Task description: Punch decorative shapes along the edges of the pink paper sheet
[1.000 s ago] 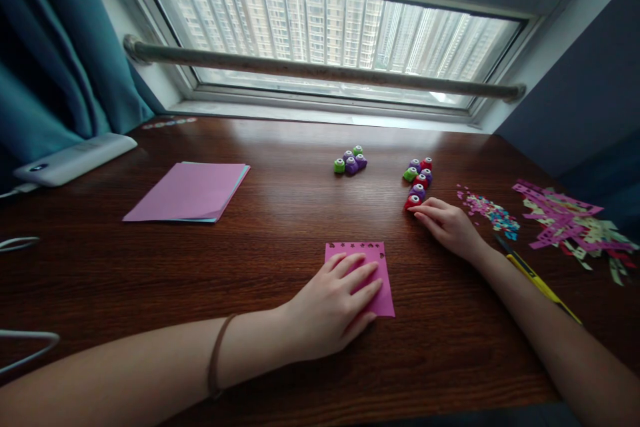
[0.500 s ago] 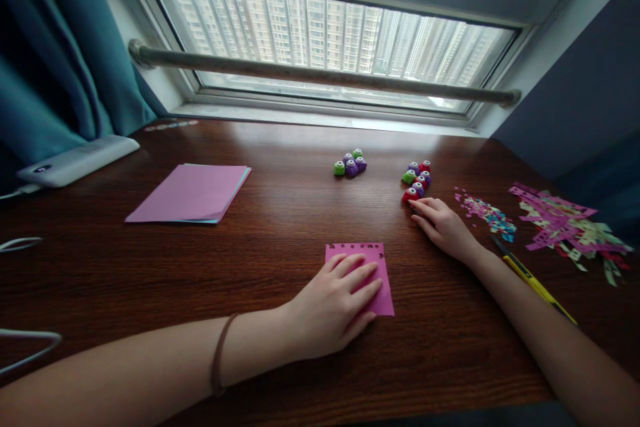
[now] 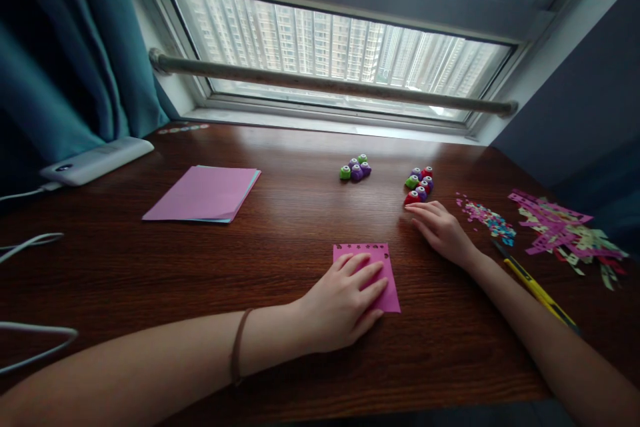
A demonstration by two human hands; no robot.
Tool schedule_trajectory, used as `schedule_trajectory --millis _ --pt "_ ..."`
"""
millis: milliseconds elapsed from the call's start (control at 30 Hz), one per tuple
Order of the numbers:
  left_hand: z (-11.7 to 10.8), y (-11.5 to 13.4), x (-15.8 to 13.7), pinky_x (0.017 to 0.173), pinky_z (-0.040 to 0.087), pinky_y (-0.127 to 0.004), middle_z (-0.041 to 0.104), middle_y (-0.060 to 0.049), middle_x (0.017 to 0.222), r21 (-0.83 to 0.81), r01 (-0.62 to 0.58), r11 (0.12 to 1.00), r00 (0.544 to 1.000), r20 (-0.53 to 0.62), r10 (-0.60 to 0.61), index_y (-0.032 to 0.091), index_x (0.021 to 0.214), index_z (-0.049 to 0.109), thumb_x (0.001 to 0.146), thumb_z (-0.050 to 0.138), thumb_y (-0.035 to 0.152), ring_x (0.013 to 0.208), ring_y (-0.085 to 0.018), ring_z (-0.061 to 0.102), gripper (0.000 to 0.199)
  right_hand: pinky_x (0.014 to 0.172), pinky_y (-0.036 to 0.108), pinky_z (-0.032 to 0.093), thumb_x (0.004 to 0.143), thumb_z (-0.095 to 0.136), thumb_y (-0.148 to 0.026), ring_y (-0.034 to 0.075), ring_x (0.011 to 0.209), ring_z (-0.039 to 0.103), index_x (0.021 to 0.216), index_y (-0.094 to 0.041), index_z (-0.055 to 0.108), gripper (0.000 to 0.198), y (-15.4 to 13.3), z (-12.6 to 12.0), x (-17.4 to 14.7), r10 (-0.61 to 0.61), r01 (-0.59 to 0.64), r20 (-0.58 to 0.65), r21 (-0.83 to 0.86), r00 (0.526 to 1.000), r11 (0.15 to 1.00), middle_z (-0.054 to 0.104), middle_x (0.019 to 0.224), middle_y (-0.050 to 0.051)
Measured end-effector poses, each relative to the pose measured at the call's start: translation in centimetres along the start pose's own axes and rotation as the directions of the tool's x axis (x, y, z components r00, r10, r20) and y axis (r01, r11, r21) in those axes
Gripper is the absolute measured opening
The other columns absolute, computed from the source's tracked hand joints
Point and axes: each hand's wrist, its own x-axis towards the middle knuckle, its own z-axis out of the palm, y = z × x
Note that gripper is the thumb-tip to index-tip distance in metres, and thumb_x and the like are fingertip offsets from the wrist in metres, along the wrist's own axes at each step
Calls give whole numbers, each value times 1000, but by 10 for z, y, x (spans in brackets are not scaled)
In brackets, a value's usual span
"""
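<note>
My left hand (image 3: 347, 303) lies flat with fingers spread on a small pink sheet of paper (image 3: 393, 297), holding it against the table. Small punched shapes run along the sheet's top edge and down to its upper right corner. My right hand (image 3: 445, 230) rests on the table with its fingers stretched out. Its fingertips are right at the front of a red craft punch (image 3: 412, 198); whether they touch it I cannot tell. Beside that punch stand several more purple, green and red punches (image 3: 421, 193). A second cluster of green and purple punches (image 3: 356, 173) stands farther left.
Pink and light blue paper sheets (image 3: 205, 193) lie stacked at left, near a white power bank (image 3: 100, 160) with a cable. Right of my right hand are punched confetti (image 3: 487, 217), paper strips (image 3: 565, 223) and a yellow utility knife (image 3: 535, 285). A window lies behind.
The view has shifted slightly, so everything sits a little differently in the picture. My right fingertips have moved slightly toward me from the red punch. My left hand stays on the pink sheet.
</note>
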Motion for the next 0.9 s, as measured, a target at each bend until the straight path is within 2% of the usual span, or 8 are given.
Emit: schedule_trajectory --millis 133,233,433,533,600,667,800,900 --pt "0 0 -1 102 31 -49 45 -12 131 -11 19 1000 1000 0 -19 16 124 48 90 42 37 123 -31 36 40 89 36 46 90 44 -20 19 100 52 111 -19 57 25 -15 6 10 -52 52 -11 8 999 999 59 107 7" --pt "0 -1 -1 104 29 -51 44 -12 132 -26 32 999 999 0 -32 16 125 47 89 43 39 126 -33 32 43 89 32 46 90 44 -20 18 96 52 108 -18 58 24 -26 19 28 -87 90 33 -72 996 993 60 106 6" --pt "-2 -2 -1 106 20 -56 39 -13 137 -45 56 997 998 16 -55 17 128 44 89 43 41 131 -35 24 46 92 38 40 87 45 -18 25 102 44 114 -12 57 31 -44 55 99 -7 11 18 -201 1000 980 57 112 10" --pt "-2 -2 -2 107 19 -55 37 -13 139 -52 60 997 998 19 -59 17 129 42 89 42 42 132 -35 21 47 100 38 31 83 47 -12 26 113 37 124 -12 52 41 -42 68 138 -8 21 58 -227 998 974 50 126 9" --pt "-2 -2 -2 108 18 -54 36 -13 139 -53 63 997 998 24 -62 16 130 42 89 42 42 133 -35 20 48 100 40 30 79 50 -8 27 114 35 127 -13 49 48 -36 74 158 19 1 85 -230 996 973 47 130 9" --pt "-2 -2 -2 109 16 -54 36 -14 139 -51 69 996 997 27 -68 16 129 42 89 41 43 133 -35 20 49 96 42 32 74 54 -6 28 111 38 120 -16 56 48 -29 78 172 52 -23 126 -220 991 975 54 123 8" --pt "-2 -2 -1 110 12 -53 37 -14 138 -52 69 996 997 27 -67 15 129 42 88 42 43 133 -34 19 50 91 45 32 72 54 -4 29 105 44 94 -17 68 30 -19 80 183 100 -74 162 -163 982 984 65 99 8" --pt "-2 -3 -1 109 12 -53 37 -14 139 -64 68 996 997 29 -66 16 131 40 88 43 43 133 -34 19 51 93 43 32 73 58 -9 27 105 46 90 -14 68 21 -22 76 180 114 -107 124 -64 986 992 65 98 10"
